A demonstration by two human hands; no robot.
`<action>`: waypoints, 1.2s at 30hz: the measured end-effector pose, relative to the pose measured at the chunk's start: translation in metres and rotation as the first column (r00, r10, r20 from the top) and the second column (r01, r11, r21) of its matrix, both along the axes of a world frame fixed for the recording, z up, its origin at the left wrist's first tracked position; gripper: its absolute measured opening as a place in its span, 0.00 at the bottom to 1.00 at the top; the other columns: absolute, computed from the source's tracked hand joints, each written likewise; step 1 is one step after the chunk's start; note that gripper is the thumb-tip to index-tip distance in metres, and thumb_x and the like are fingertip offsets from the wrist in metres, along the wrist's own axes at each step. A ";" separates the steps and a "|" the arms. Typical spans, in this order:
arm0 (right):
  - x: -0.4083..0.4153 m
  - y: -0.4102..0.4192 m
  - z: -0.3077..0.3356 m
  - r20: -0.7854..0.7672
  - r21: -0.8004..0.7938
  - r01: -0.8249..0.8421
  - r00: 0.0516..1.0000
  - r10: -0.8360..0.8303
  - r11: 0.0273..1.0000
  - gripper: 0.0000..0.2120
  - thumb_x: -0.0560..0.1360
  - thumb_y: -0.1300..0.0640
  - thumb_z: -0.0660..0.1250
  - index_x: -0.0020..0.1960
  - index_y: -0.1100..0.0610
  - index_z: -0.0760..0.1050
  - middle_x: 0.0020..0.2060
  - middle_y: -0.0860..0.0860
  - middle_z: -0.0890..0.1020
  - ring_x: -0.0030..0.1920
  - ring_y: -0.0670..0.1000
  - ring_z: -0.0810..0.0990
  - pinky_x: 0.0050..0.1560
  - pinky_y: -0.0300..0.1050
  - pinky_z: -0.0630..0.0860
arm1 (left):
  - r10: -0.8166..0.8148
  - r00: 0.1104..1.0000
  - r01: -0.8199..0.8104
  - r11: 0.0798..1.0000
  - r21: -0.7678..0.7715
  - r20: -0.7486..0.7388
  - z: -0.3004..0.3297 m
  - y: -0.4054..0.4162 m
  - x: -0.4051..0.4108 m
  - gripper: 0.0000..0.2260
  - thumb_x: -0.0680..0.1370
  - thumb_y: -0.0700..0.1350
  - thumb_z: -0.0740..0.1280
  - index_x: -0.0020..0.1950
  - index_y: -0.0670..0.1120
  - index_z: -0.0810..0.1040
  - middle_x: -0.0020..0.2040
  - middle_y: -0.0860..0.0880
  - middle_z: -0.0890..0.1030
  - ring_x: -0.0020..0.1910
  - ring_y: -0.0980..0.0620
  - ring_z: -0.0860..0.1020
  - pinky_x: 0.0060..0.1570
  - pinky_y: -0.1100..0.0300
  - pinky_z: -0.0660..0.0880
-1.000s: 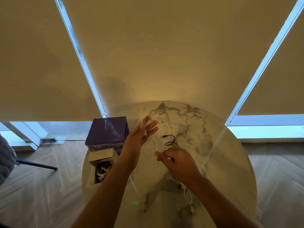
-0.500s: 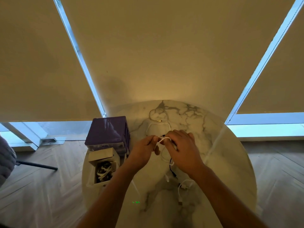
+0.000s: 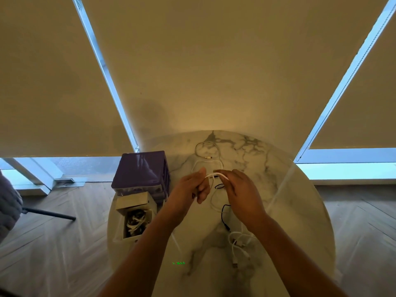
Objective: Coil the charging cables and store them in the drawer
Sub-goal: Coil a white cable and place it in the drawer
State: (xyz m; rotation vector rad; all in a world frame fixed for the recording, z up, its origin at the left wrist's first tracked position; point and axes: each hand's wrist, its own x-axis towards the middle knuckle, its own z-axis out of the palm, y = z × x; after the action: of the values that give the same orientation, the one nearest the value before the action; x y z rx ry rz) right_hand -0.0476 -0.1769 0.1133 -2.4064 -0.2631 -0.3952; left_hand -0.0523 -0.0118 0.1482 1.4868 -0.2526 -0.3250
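Note:
Over the middle of the round marble table [image 3: 300, 211], my left hand [image 3: 188, 190] and my right hand [image 3: 242, 194] both pinch a white charging cable [image 3: 214, 174] that bridges them and loops down below. A thin black cable [image 3: 224, 213] trails under my right hand. More white cable with USB plugs [image 3: 237, 247] lies near my right forearm. Another pale cable loop [image 3: 206, 150] rests at the far side. A purple drawer unit [image 3: 141, 170] stands at the table's left, its pulled-out drawer [image 3: 136, 217] holding coiled cables.
Closed roller blinds with window frames [image 3: 342, 82] fill the background. Wooden herringbone floor [image 3: 53, 243] surrounds the table. A grey cushioned chair with a dark leg [image 3: 49, 213] stands at far left.
My left hand went from open and raised to pinching the white cable. My right hand rose from the table with the cable, then the two hands drew slightly apart.

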 end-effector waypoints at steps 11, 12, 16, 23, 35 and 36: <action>-0.012 0.004 -0.036 -0.225 0.161 0.016 0.974 0.021 0.987 0.15 0.82 0.55 0.53 0.67 0.47 0.70 0.50 0.44 0.68 0.40 0.41 0.73 0.41 0.33 0.69 | -0.097 0.921 -0.165 0.781 -0.602 -0.378 -0.008 0.017 0.014 0.19 0.83 0.49 0.52 0.46 0.45 0.81 0.28 0.53 0.65 0.20 0.60 0.61 0.47 0.61 0.63; -0.014 0.004 -0.037 -0.244 0.170 0.015 0.969 0.028 0.985 0.15 0.83 0.54 0.52 0.66 0.44 0.70 0.50 0.44 0.70 0.42 0.42 0.74 0.43 0.35 0.70 | -0.089 0.918 -0.180 0.775 -0.606 -0.386 -0.008 0.018 0.015 0.18 0.83 0.48 0.52 0.47 0.45 0.80 0.28 0.53 0.66 0.20 0.60 0.62 0.50 0.61 0.63; -0.019 0.007 -0.029 -0.323 0.254 0.013 0.944 0.073 0.967 0.16 0.83 0.55 0.52 0.61 0.35 0.70 0.32 0.39 0.72 0.31 0.36 0.73 0.36 0.31 0.68 | 0.003 0.900 -0.290 0.752 -0.593 -0.436 -0.011 0.017 0.017 0.15 0.82 0.47 0.54 0.51 0.42 0.78 0.32 0.51 0.70 0.24 0.59 0.67 0.37 0.68 0.71; -0.024 0.009 -0.033 -0.346 0.025 0.005 0.938 0.004 1.000 0.15 0.80 0.38 0.48 0.55 0.43 0.68 0.39 0.42 0.78 0.40 0.46 0.79 0.44 0.48 0.76 | 0.135 0.841 -0.445 0.723 -0.529 -0.523 -0.015 0.024 0.016 0.14 0.83 0.43 0.55 0.54 0.39 0.77 0.37 0.47 0.78 0.35 0.54 0.79 0.46 0.61 0.79; -0.030 0.021 -0.028 -0.291 -0.331 -0.198 0.951 0.099 0.923 0.22 0.78 0.35 0.47 0.53 0.46 0.74 0.43 0.47 0.82 0.43 0.49 0.80 0.45 0.47 0.77 | 0.346 0.830 -0.512 0.783 -0.353 -0.437 -0.035 0.019 0.015 0.14 0.84 0.44 0.54 0.60 0.40 0.75 0.52 0.43 0.84 0.53 0.48 0.82 0.59 0.54 0.75; -0.029 0.021 -0.025 -0.276 -0.362 -0.183 0.958 0.082 0.914 0.27 0.76 0.32 0.44 0.50 0.48 0.74 0.41 0.48 0.81 0.42 0.49 0.79 0.44 0.46 0.76 | 0.375 0.852 -0.480 0.838 -0.259 -0.366 -0.038 0.017 0.014 0.14 0.84 0.45 0.53 0.60 0.42 0.75 0.51 0.44 0.84 0.54 0.49 0.82 0.60 0.54 0.74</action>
State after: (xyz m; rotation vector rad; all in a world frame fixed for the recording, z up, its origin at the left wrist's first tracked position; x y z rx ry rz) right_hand -0.0763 -0.1560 0.0883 -2.7684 -0.4187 0.0407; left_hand -0.0382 0.0057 0.1105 1.0873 0.2686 -0.1252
